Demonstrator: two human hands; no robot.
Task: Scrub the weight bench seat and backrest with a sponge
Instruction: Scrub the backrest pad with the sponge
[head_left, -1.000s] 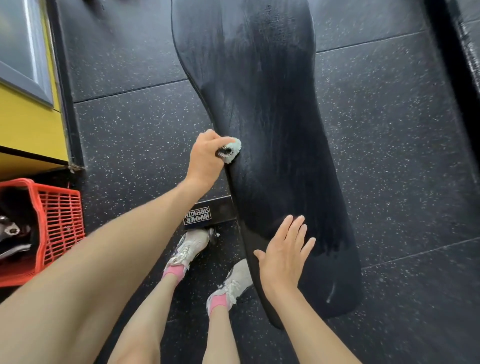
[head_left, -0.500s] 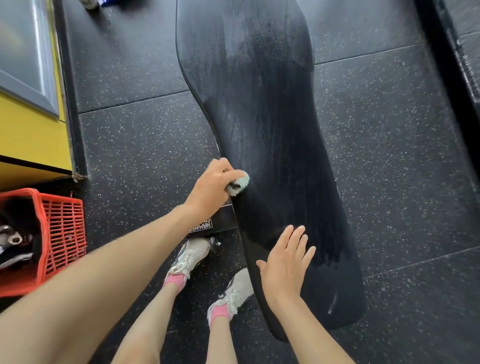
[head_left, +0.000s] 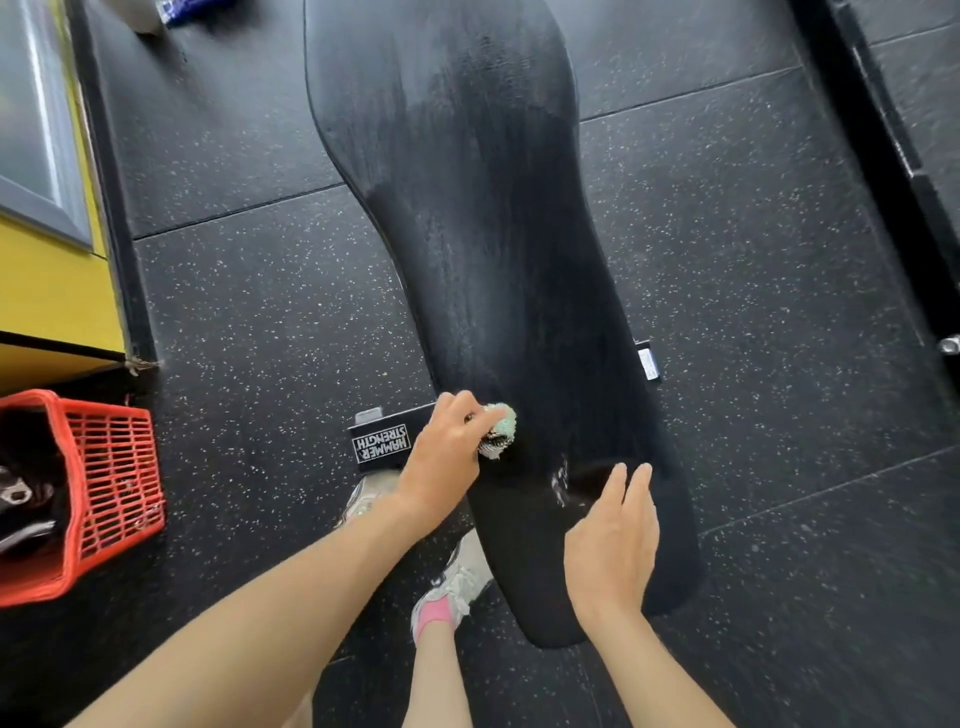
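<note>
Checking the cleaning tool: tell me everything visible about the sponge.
The sponge is small, pale green with a darker speckled side, and looks crumpled. The left hand grips it, hiding part of it, and holds it against the black bench pad near the pad's left edge, toward its narrow near end.

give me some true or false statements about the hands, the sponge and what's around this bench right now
1. The left hand grips the sponge against the bench pad. True.
2. The right hand holds a second sponge. False: it holds nothing, its fingers straight over the pad.
3. A red basket stands on the floor to the person's left. True.
4. The sponge is at the pad's far end. False: it is at the pad's left edge, beside the Hammer Strength label.
</note>
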